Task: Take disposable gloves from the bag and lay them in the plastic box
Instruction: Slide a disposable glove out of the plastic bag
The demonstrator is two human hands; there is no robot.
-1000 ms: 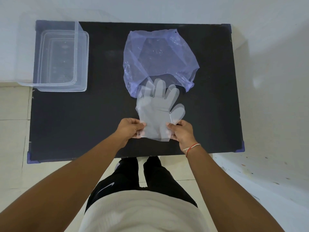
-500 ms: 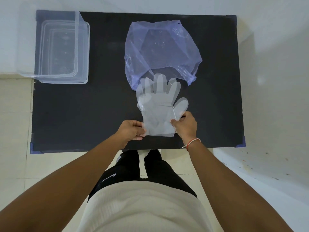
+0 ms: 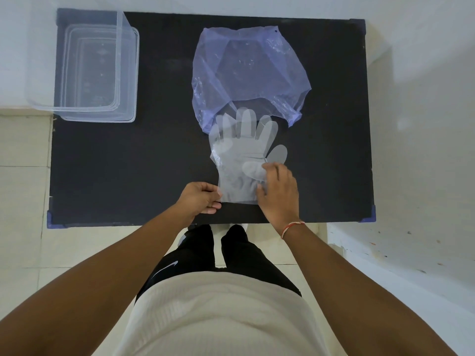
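Pinching the cuff's left corner of the thin clear plastic disposable gloves [image 3: 241, 160] with the left hand [image 3: 201, 197], as half a second ago. Right hand [image 3: 279, 191] now moved up from the cuff's right corner, spread over the stack's right edge, fingertips pressing near the thumb; whether gripping, cannot tell. Glove fingers touching the mouth of the crumpled translucent purple plastic bag [image 3: 246, 70]. Left of the bag, well apart on the black rectangular table [image 3: 128, 163]: clear rectangular plastic box [image 3: 128, 73].
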